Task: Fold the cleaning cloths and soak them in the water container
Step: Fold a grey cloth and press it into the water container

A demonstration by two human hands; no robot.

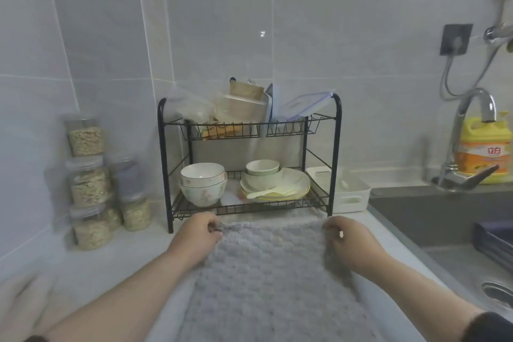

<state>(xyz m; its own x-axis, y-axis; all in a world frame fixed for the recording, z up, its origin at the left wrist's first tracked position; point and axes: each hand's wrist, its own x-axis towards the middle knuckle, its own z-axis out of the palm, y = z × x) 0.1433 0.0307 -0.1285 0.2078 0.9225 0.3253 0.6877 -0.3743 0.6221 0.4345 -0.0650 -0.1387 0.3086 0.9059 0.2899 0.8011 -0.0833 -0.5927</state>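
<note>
A grey textured cleaning cloth [266,280] is spread lengthwise on the white counter in front of me. My left hand [195,236] pinches its far left corner. My right hand [352,241] grips its far right corner. Both corners sit just before the foot of the dish rack. A pale cloth [19,302] lies blurred at the lower left of the counter. To the right, a dark container [494,241] sits in the sink; whether it holds water is not visible.
A black two-tier dish rack [249,158] with bowls and plates stands right behind the cloth. Stacked clear jars [91,183] fill the left corner. A white bin [344,189], the faucet [472,147], a yellow detergent bottle [483,147] and the grey sink [433,219] are on the right.
</note>
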